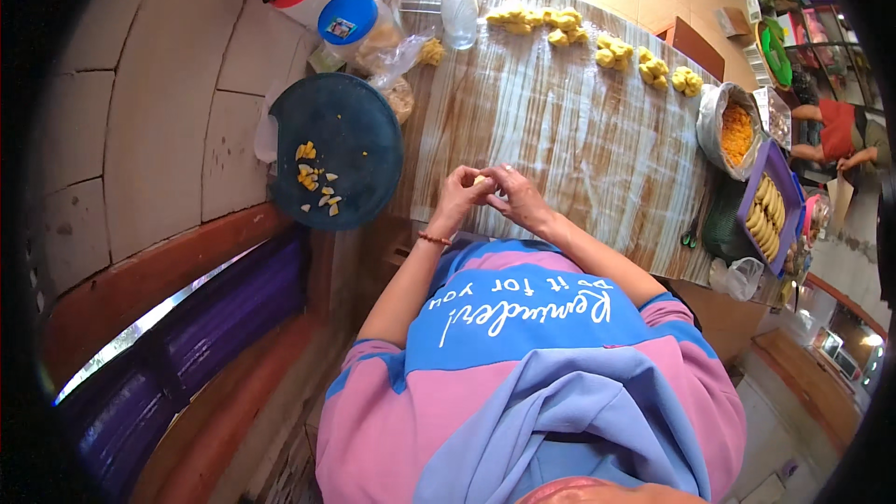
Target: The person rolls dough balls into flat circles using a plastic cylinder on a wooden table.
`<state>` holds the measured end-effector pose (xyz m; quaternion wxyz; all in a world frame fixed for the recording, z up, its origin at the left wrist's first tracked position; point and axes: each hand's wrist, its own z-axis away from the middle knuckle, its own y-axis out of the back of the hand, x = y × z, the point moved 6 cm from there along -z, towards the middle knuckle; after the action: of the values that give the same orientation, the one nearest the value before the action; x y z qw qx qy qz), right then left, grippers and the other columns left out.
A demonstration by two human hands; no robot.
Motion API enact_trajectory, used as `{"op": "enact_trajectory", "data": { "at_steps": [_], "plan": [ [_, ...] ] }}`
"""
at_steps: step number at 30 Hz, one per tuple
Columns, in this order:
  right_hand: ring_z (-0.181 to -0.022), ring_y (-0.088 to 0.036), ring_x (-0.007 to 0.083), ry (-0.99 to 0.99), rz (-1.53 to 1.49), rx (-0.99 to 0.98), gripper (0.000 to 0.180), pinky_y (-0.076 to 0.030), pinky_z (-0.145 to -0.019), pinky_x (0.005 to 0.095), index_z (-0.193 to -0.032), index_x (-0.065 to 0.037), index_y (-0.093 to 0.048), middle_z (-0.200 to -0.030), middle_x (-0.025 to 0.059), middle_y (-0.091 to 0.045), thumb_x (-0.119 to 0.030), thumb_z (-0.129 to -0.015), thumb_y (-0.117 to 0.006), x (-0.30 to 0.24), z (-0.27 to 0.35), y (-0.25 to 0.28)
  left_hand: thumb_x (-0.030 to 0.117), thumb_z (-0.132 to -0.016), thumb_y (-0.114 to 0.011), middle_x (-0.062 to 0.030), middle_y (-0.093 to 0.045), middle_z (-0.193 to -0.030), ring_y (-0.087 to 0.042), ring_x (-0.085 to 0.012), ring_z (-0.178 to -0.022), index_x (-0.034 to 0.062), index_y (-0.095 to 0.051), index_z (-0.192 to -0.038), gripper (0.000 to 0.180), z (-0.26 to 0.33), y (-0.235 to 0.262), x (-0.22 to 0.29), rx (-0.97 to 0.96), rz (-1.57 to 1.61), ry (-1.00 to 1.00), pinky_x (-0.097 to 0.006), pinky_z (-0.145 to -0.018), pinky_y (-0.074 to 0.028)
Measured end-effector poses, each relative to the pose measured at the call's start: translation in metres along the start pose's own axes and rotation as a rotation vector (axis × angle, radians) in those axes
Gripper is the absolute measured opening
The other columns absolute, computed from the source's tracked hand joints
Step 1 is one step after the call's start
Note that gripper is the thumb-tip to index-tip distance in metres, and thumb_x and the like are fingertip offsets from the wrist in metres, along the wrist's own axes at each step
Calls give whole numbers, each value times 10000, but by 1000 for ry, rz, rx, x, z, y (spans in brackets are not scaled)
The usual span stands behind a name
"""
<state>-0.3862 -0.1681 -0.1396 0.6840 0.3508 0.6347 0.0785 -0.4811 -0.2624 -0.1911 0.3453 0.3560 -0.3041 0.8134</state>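
Observation:
My left hand [455,196] and my right hand [523,200] meet above the near edge of the table. Between their fingertips is a small pale yellow piece of dough [480,181], mostly covered by the fingers. Both hands are closed around it. To the left of my left hand lies a dark green round tray [359,131] with several yellow chunks [306,175] and whitish pieces [328,198] on it. Along the far side of the table sit several lumpy mounds of yellow dough [613,51].
A clear bottle [458,5] and a blue-lidded jar [347,19] stand at the far left. On the right are a basin [712,126] of orange shreds [737,134] and a purple tray [796,210] of shaped dough pieces [765,217]. Another person [840,131] is at the far right.

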Motion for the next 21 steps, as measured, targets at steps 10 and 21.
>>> {"op": "enact_trajectory", "data": {
  "at_steps": [10,21],
  "plan": [
    [-912,-596,387,-21,-57,-55,252,-507,-788,431,-1074,-18,-595,-969,182,-584,-112,-856,-680,2,-17,-52,243,-939,-681,-29,-683,-991,-639,-98,-865,42,-666,-1084,249,1,64,-31,80,-244,-104,-236,-664,-493],
    [-953,-580,431,-54,13,-47,208,-511,-810,480,-1030,3,-545,-1005,231,-531,-60,-853,-637,4,-1,-58,202,-964,-559,-141,-603,-1161,-582,-293,-1093,30,-644,-1121,248,-1,34,28,266,-835,-671,-378,-942,-463]
  ]
}}
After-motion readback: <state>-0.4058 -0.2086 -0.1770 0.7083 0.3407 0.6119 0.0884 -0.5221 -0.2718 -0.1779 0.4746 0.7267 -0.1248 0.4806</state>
